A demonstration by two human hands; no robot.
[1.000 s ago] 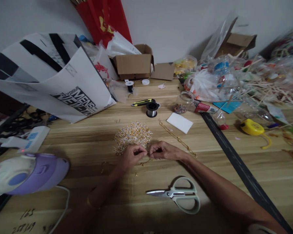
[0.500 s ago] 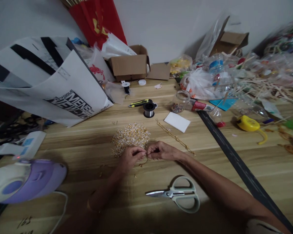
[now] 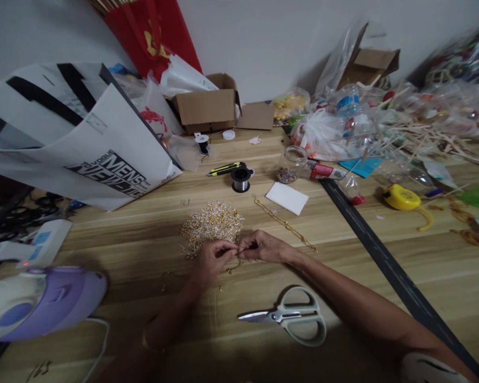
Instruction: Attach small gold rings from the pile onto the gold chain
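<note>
Thumb and fingers of my left hand (image 3: 216,259) pinch at one end of a thin gold chain (image 3: 230,270), its tip meeting my right hand (image 3: 263,248). My right hand is pinched too, fingertips almost touching the left; the small piece between them is hidden. Part of the chain hangs below the fingers onto the table. Just beyond my hands lies a heap of gold and clear beaded stems (image 3: 211,226). A second gold chain (image 3: 285,223) is stretched out beyond my right hand. Nearer me rest scissors (image 3: 289,316) with pale handles.
A spool of wire (image 3: 240,179), a yellow cutter (image 3: 225,169), a white card (image 3: 287,198) and a bead jar (image 3: 293,165) stand farther back. Left are a paper bag (image 3: 104,159) and a purple-white appliance (image 3: 51,303). A tape measure (image 3: 402,197) lies right, near plastic clutter.
Both hands stay pinched together over the chain, with hardly any movement. The whole view has shifted slightly, so things appear a little farther left.
</note>
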